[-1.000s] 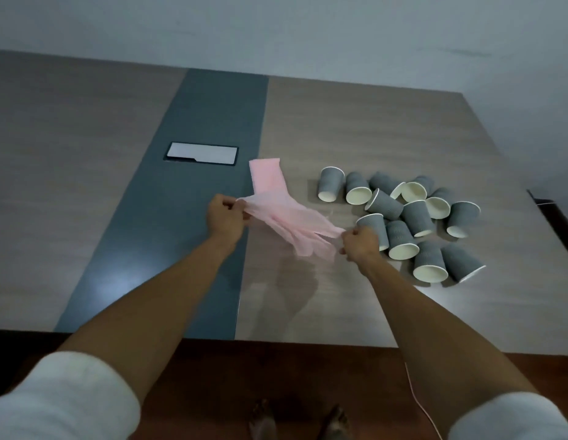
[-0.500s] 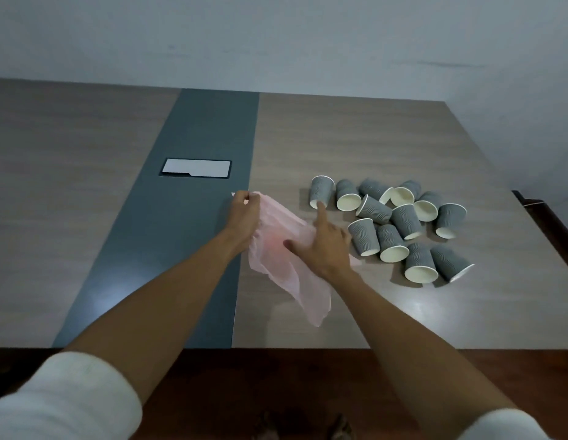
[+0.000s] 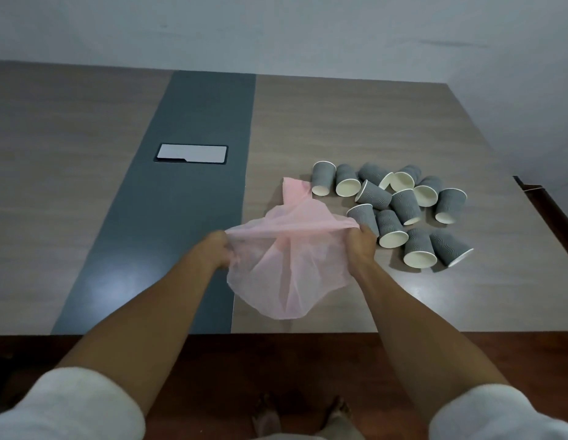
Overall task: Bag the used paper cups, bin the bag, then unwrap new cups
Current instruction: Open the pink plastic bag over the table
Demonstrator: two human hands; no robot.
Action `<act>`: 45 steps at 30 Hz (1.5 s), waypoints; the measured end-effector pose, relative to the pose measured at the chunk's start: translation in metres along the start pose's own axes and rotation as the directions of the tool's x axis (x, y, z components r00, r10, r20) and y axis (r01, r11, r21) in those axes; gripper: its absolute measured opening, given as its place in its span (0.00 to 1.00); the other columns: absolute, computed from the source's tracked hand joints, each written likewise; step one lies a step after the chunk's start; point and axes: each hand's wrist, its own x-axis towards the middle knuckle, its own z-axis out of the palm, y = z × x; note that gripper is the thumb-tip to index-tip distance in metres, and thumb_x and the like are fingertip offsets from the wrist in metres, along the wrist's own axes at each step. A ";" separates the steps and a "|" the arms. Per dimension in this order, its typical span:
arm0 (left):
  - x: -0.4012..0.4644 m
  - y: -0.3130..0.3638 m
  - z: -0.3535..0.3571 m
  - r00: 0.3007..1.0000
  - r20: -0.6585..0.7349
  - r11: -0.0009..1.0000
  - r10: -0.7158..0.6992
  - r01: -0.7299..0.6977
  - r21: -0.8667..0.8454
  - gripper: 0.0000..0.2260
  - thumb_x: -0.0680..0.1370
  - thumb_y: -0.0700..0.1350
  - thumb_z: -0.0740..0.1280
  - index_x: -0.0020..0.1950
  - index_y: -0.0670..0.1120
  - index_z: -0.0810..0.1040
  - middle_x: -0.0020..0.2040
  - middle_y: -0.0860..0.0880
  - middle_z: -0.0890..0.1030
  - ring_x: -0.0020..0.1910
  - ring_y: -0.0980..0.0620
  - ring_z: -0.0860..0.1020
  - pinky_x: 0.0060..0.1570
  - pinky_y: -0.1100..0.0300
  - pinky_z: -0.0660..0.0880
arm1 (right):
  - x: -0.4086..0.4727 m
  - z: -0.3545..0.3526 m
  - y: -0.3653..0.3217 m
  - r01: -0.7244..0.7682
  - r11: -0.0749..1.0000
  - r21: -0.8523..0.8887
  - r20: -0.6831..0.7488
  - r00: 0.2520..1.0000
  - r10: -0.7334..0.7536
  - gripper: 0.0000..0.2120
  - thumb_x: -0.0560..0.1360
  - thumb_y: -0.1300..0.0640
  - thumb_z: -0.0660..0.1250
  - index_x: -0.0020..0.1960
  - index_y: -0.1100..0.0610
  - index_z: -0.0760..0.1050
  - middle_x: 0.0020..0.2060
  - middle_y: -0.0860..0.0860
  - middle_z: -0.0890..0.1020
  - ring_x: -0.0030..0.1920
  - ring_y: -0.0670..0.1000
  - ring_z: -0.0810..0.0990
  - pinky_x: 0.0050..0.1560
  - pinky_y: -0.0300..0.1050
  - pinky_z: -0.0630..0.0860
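A thin pink plastic bag (image 3: 286, 274) hangs stretched between my two hands above the near part of the table. My left hand (image 3: 214, 250) grips its left rim and my right hand (image 3: 360, 244) grips its right rim, holding the mouth pulled wide. One handle of the bag trails back onto the table toward the cups. Several grey paper cups (image 3: 403, 208) with cream insides lie tipped over in a cluster just right of my right hand.
The wooden table (image 3: 355, 122) has a dark grey centre strip with a closed white cable hatch (image 3: 192, 153). Its near edge runs just below the bag; brown floor and my feet show beneath. A wall stands behind the table.
The crumpled bag has been spread out: my hands moved apart and now hold opposite sides of its mouth, and the bag hangs wide below them.
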 end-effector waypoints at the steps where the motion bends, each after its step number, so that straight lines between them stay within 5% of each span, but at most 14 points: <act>1: -0.007 0.004 0.004 0.994 0.077 0.975 -0.075 0.090 -0.205 0.10 0.82 0.38 0.61 0.56 0.38 0.81 0.51 0.47 0.84 0.49 0.46 0.78 0.45 0.57 0.78 | 0.000 -0.002 -0.001 -0.020 1.000 0.007 0.017 1.000 0.020 0.14 0.71 0.56 0.62 0.51 0.56 0.82 0.45 0.52 0.84 0.45 0.56 0.79 0.50 0.50 0.80; 5: -0.036 0.024 -0.004 0.956 0.285 0.938 -0.068 0.159 -0.309 0.10 0.76 0.41 0.64 0.48 0.42 0.85 0.45 0.42 0.87 0.44 0.42 0.83 0.42 0.52 0.83 | 0.000 -0.023 -0.014 -0.172 0.985 0.022 0.036 0.985 0.171 0.09 0.75 0.59 0.66 0.52 0.61 0.82 0.43 0.52 0.83 0.39 0.53 0.79 0.39 0.42 0.74; 9: -0.039 0.038 -0.032 0.921 0.366 0.874 0.134 0.064 -0.482 0.03 0.67 0.40 0.66 0.33 0.45 0.75 0.33 0.47 0.76 0.31 0.47 0.78 0.34 0.61 0.79 | 0.004 -0.059 -0.029 -0.373 0.927 -0.037 0.421 0.836 0.353 0.08 0.71 0.56 0.68 0.47 0.55 0.83 0.40 0.54 0.85 0.37 0.56 0.84 0.42 0.48 0.82; 12: -0.032 0.035 -0.040 0.897 0.367 0.780 0.247 0.041 -0.624 0.05 0.69 0.44 0.67 0.35 0.45 0.77 0.34 0.48 0.76 0.31 0.47 0.78 0.35 0.62 0.78 | 0.010 -0.076 -0.029 -0.469 0.866 0.173 0.584 0.757 0.293 0.12 0.75 0.55 0.63 0.48 0.58 0.84 0.43 0.54 0.87 0.43 0.57 0.85 0.48 0.49 0.83; 18: -0.033 0.019 -0.020 0.846 0.353 0.708 0.401 -0.042 -0.705 0.16 0.84 0.43 0.62 0.46 0.40 0.88 0.45 0.44 0.86 0.41 0.46 0.86 0.42 0.53 0.86 | 0.022 -0.063 -0.026 -0.457 0.579 0.675 0.550 0.835 0.018 0.20 0.83 0.51 0.57 0.54 0.63 0.83 0.49 0.59 0.86 0.51 0.60 0.86 0.57 0.59 0.80; 23: -0.024 0.021 -0.017 0.899 0.350 0.868 0.264 -0.062 -0.493 0.11 0.81 0.43 0.64 0.47 0.42 0.86 0.43 0.44 0.86 0.38 0.44 0.85 0.40 0.53 0.85 | 0.020 -0.058 -0.025 -0.492 0.586 0.643 0.631 0.775 -0.042 0.22 0.83 0.46 0.57 0.58 0.61 0.82 0.54 0.59 0.84 0.55 0.62 0.84 0.58 0.65 0.79; 26: -0.015 0.026 -0.010 0.940 -0.018 0.931 0.340 -0.339 -0.137 0.14 0.73 0.54 0.66 0.50 0.46 0.80 0.49 0.44 0.83 0.46 0.44 0.82 0.50 0.50 0.78 | 0.015 -0.052 -0.025 -0.528 0.665 0.528 0.698 0.716 0.014 0.26 0.82 0.45 0.56 0.56 0.63 0.84 0.58 0.62 0.84 0.57 0.64 0.84 0.56 0.66 0.80; 28: -0.018 0.028 0.008 0.700 -0.282 0.754 0.656 -0.616 0.226 0.29 0.70 0.60 0.69 0.67 0.47 0.77 0.66 0.45 0.79 0.64 0.44 0.78 0.66 0.47 0.73 | 0.008 -0.045 -0.030 -0.541 0.705 0.459 0.721 0.691 0.061 0.26 0.81 0.44 0.57 0.55 0.63 0.85 0.58 0.62 0.84 0.57 0.64 0.84 0.60 0.63 0.79; 30: -0.022 0.028 0.039 0.441 0.028 0.370 0.897 -0.784 0.499 0.34 0.73 0.59 0.73 0.75 0.46 0.72 0.72 0.46 0.77 0.70 0.45 0.75 0.71 0.47 0.70 | 0.000 -0.039 -0.035 -0.536 0.737 0.412 0.719 0.688 0.099 0.27 0.82 0.44 0.57 0.53 0.63 0.86 0.55 0.62 0.85 0.55 0.63 0.85 0.62 0.61 0.75; 33: -0.028 0.019 0.088 0.375 0.422 0.015 0.826 -0.761 0.648 0.17 0.81 0.49 0.69 0.65 0.41 0.79 0.64 0.42 0.80 0.61 0.39 0.79 0.60 0.48 0.74 | -0.007 -0.033 -0.048 -0.485 0.808 0.336 0.679 0.719 0.149 0.27 0.82 0.42 0.57 0.54 0.63 0.86 0.52 0.61 0.86 0.52 0.61 0.85 0.62 0.58 0.74; 37: -0.018 0.030 0.103 0.484 0.012 0.396 0.875 -0.731 0.556 0.11 0.84 0.41 0.61 0.50 0.40 0.82 0.54 0.39 0.78 0.48 0.37 0.79 0.50 0.46 0.78 | 0.000 -0.027 -0.051 0.050 0.985 0.164 0.159 0.984 -0.076 0.24 0.76 0.34 0.64 0.55 0.54 0.80 0.50 0.51 0.84 0.55 0.54 0.81 0.65 0.59 0.76; 39: -0.015 0.043 0.099 0.547 -0.048 0.502 0.836 -0.724 0.474 0.10 0.84 0.43 0.61 0.50 0.42 0.81 0.52 0.40 0.78 0.48 0.37 0.79 0.47 0.49 0.77 | -0.011 -0.020 -0.040 0.311 0.950 0.008 -0.195 0.933 -0.304 0.30 0.73 0.30 0.64 0.63 0.52 0.74 0.59 0.48 0.78 0.63 0.52 0.77 0.69 0.60 0.71; 42: -0.020 0.061 0.097 0.628 -0.118 0.633 0.770 -0.727 0.266 0.09 0.83 0.44 0.66 0.62 0.45 0.74 0.52 0.46 0.80 0.48 0.42 0.79 0.46 0.53 0.76 | -0.039 0.000 -0.019 0.323 0.944 -0.070 -0.122 0.936 -0.329 0.48 0.69 0.29 0.69 0.79 0.52 0.56 0.76 0.49 0.64 0.77 0.51 0.63 0.76 0.56 0.61; 45: -0.027 0.064 0.089 0.655 -0.179 0.678 0.735 -0.720 0.150 0.14 0.82 0.44 0.70 0.63 0.44 0.68 0.49 0.48 0.76 0.42 0.48 0.76 0.36 0.66 0.70 | -0.033 0.015 0.004 0.036 0.998 0.042 0.089 0.995 -0.040 0.52 0.66 0.44 0.80 0.80 0.56 0.55 0.70 0.52 0.72 0.69 0.53 0.74 0.70 0.54 0.72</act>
